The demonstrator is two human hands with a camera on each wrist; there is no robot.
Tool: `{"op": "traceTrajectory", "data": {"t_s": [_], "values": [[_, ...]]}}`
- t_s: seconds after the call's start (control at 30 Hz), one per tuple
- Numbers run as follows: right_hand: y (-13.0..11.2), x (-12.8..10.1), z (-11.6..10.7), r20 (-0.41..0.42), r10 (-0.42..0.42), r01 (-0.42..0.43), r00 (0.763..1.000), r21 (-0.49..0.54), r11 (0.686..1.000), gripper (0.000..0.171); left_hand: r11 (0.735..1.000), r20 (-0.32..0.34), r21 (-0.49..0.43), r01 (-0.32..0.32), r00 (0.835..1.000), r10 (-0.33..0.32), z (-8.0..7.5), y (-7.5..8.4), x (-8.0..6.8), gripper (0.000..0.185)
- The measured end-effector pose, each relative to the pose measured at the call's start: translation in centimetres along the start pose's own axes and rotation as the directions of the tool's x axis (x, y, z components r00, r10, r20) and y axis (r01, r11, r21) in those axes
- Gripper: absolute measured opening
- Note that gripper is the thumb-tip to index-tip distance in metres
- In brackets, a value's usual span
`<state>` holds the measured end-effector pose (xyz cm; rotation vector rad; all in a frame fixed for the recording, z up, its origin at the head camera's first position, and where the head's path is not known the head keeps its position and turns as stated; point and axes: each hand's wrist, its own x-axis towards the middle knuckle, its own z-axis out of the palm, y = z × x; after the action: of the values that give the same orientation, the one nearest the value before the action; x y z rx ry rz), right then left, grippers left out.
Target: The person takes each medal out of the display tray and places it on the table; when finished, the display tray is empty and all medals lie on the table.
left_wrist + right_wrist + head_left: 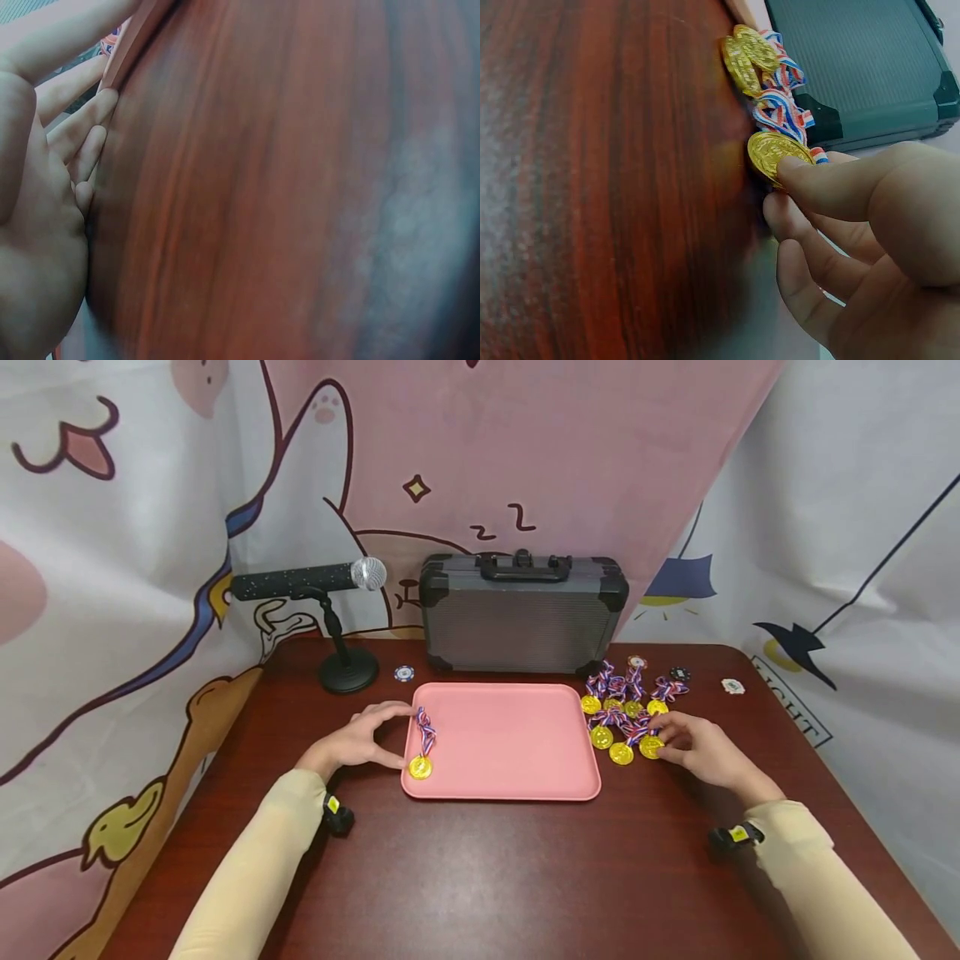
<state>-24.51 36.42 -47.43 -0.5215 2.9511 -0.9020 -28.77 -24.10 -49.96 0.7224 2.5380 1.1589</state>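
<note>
A pink tray (510, 743) lies on the dark red-brown table, with one gold medal (420, 767) and its striped ribbon near its left edge. My left hand (360, 739) rests at that edge, thumb and index finger spread apart and fingertips right at the rim. Right of the tray, several gold medals (621, 753) with red, white and blue ribbons are bunched together. My right hand (697, 752) pinches the nearest right medal (774, 156) by its edge, the thumb over its face. The fingers' contact under that medal is partly hidden.
Behind the tray stands a grey hard case (525, 614) with black corners. A microphone (307, 578) on a round-based stand is at the back left. A blue-and-white poker chip (404, 673) lies beside it. More chips, one black (679, 674) and one white (732, 686), lie at the back right.
</note>
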Motion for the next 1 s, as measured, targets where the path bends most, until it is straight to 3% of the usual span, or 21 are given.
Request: {"op": "traceTrajectory", "data": {"t_s": [0.33,0.57,0.77,1.0], "values": [[-0.8,-0.2,-0.5,0.018,0.001,0.001,1.000,-0.109,0.994,0.039,1.000,0.000,-0.002,-0.006,1.000,0.006,0.0,0.1,-0.1,0.089],[-1.8,-0.2,-1.4,-0.035,-0.042,0.037,0.999,-0.125,0.991,0.038,1.000,0.001,-0.003,-0.001,1.000,0.001,-0.1,0.3,-0.2,0.090],[-3.3,0.7,-1.2,-0.078,-0.050,0.046,0.996,-0.052,0.998,0.036,1.000,0.003,-0.010,0.005,1.000,-0.005,-0.1,0.3,-0.3,0.090],[-7.0,3.8,0.9,-0.022,-0.087,0.089,0.996,0.101,0.991,0.037,1.000,-0.002,-0.011,0.000,1.000,0.000,0.0,0.1,-0.1,0.089]]}}
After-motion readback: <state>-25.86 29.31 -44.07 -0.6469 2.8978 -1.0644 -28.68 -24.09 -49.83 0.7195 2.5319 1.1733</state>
